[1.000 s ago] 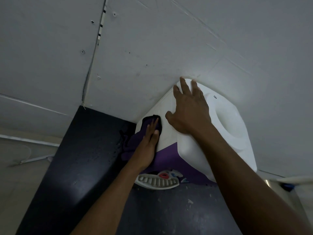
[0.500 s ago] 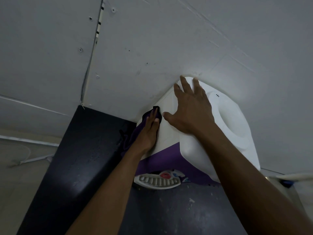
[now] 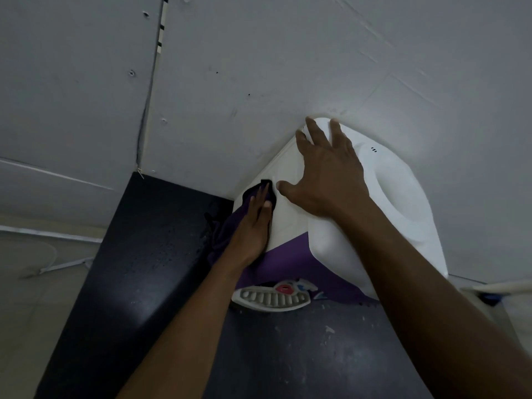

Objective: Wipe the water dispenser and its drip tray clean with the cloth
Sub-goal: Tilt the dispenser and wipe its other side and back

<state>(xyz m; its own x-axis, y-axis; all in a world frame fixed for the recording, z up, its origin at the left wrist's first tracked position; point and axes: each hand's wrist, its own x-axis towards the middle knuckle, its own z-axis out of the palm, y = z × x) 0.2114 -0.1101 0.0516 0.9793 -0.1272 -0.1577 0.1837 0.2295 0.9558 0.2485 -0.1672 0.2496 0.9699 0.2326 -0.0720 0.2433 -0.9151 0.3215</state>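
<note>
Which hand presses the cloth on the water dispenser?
The left hand, flat on the purple cloth against the side of the water dispenser; the right hand lies bare on its white top.

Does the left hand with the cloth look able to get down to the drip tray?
Probably yes. The drip tray sits uncovered below the left hand, which presses the cloth against the water dispenser; nothing visible lies between them.

Water dispenser (image 3: pixel 403 203) on counter (image 3: pixel 138 269) against wall (image 3: pixel 259 67), drip tray (image 3: pixel 270 299) in front.
</note>
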